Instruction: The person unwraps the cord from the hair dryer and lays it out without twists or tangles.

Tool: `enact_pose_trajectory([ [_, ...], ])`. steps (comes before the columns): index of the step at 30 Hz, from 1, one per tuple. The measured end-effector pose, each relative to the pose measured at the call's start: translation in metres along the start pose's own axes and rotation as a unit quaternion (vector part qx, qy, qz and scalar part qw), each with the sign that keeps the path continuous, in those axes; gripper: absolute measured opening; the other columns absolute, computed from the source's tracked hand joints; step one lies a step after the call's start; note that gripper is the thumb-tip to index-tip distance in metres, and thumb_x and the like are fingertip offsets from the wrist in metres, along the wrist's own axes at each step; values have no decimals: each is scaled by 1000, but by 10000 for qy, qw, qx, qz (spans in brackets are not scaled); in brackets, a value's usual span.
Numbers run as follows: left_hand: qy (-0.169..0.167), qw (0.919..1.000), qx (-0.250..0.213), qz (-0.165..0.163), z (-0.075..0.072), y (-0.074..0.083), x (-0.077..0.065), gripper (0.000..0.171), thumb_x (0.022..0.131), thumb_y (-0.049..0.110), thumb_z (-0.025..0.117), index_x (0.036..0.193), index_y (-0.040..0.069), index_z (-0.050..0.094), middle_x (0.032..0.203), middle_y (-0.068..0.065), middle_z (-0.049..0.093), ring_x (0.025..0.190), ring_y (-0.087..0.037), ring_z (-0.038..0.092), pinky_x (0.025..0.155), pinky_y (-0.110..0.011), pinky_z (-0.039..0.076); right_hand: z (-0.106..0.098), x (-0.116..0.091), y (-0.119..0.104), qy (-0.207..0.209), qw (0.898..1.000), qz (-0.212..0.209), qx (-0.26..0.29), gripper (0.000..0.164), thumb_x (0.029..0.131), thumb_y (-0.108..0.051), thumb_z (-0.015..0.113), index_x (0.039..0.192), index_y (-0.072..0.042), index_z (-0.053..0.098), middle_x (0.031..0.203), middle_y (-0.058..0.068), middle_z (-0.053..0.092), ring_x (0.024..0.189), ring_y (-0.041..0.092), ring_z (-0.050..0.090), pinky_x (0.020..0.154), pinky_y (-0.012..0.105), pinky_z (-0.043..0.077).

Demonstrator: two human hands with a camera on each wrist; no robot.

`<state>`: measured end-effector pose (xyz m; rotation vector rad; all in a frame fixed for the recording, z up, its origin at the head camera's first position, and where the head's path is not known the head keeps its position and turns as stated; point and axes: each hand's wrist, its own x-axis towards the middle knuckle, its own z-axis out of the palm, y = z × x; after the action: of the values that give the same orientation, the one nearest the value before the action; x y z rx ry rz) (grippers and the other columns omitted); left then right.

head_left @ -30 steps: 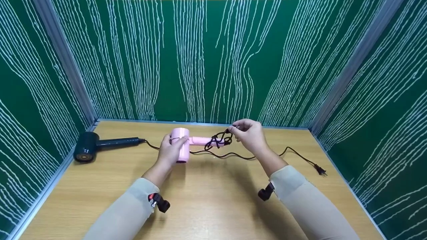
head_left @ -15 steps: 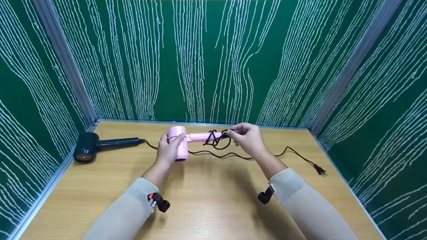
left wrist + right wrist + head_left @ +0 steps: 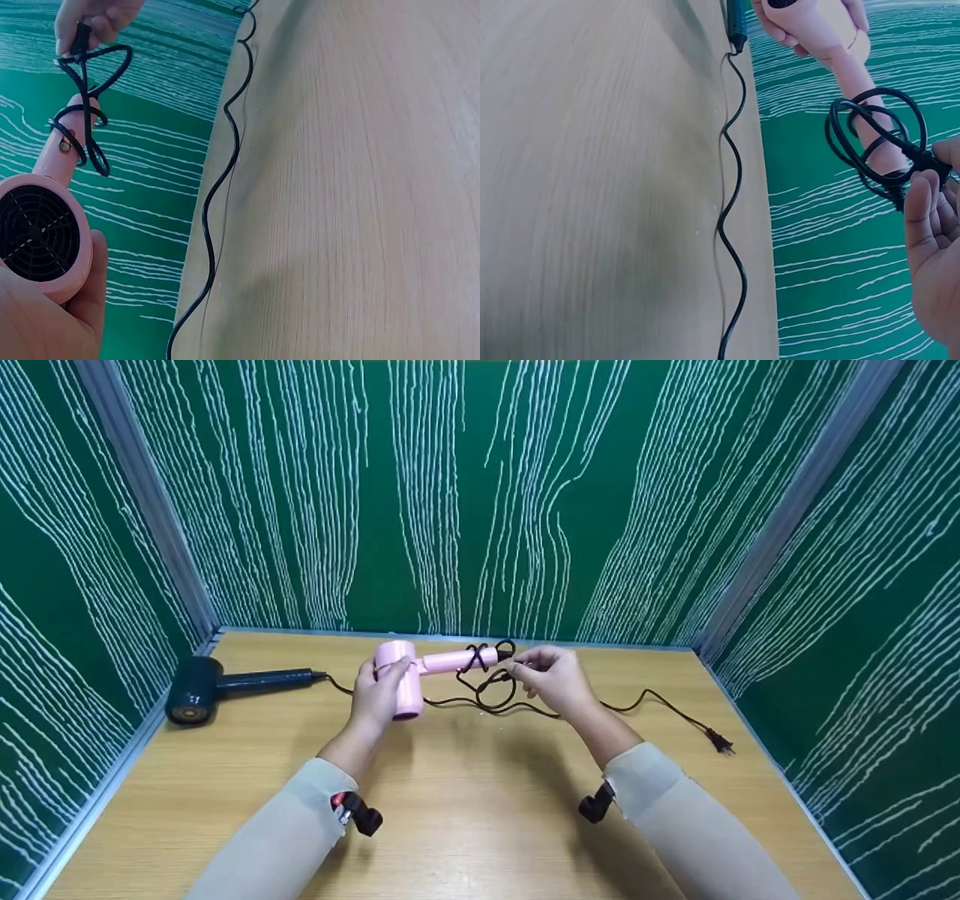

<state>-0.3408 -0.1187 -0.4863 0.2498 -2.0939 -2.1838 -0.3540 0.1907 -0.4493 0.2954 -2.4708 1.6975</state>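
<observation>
My left hand point(image 3: 373, 695) grips the barrel of a pink hair dryer point(image 3: 409, 696), held above the table with its handle pointing right. A black power cord point(image 3: 475, 658) is wrapped round the handle's lower part, and a loose loop hangs below it. At the handle's end, my right hand point(image 3: 556, 681) pinches the cord's plug point(image 3: 928, 162) between thumb and fingers. The left wrist view shows the dryer's round black grille point(image 3: 37, 232) facing the camera, with the cord crossing over the handle point(image 3: 56, 157). The plug's prongs are hidden by the fingers.
A dark teal hair dryer point(image 3: 193, 691) lies on the wooden table point(image 3: 450, 825) at the left. Its black cord point(image 3: 536, 708) runs wavily behind my hands to a two-pin plug point(image 3: 718, 741) at the right. Green walls with white streaks point(image 3: 480, 510) enclose the table's back and sides.
The right hand has come down and nearer with the plug. Fewer coils crowd the handle's end, and a loop now hangs lower. The pink hair dryer has shifted slightly left and away.
</observation>
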Motion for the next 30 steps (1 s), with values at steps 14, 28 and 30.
enact_pose_trajectory([
  [14,-27,9999,-63,-98,-1,1,0,78,109,48,69,169,5,43,135,-20,66,112,-28,68,89,-33,59,6,2,19,-131,9982,559,175,15,98,-16,89,106,-3,84,83,-2,79,66,11,65,61,25,60],
  [28,-432,9974,-482,-317,1,6,-2,69,112,43,66,166,4,47,131,-17,67,111,-25,67,88,-32,59,8,5,31,-162,9950,914,381,18,98,-14,87,110,-1,82,82,-2,77,62,9,63,58,23,56],
  [30,-496,9967,-538,-360,1,7,-2,68,112,43,66,165,3,47,131,-18,67,111,-26,67,87,-32,60,8,6,31,-169,9946,957,355,17,98,-14,87,110,-2,82,83,-2,78,63,9,63,59,24,58],
])
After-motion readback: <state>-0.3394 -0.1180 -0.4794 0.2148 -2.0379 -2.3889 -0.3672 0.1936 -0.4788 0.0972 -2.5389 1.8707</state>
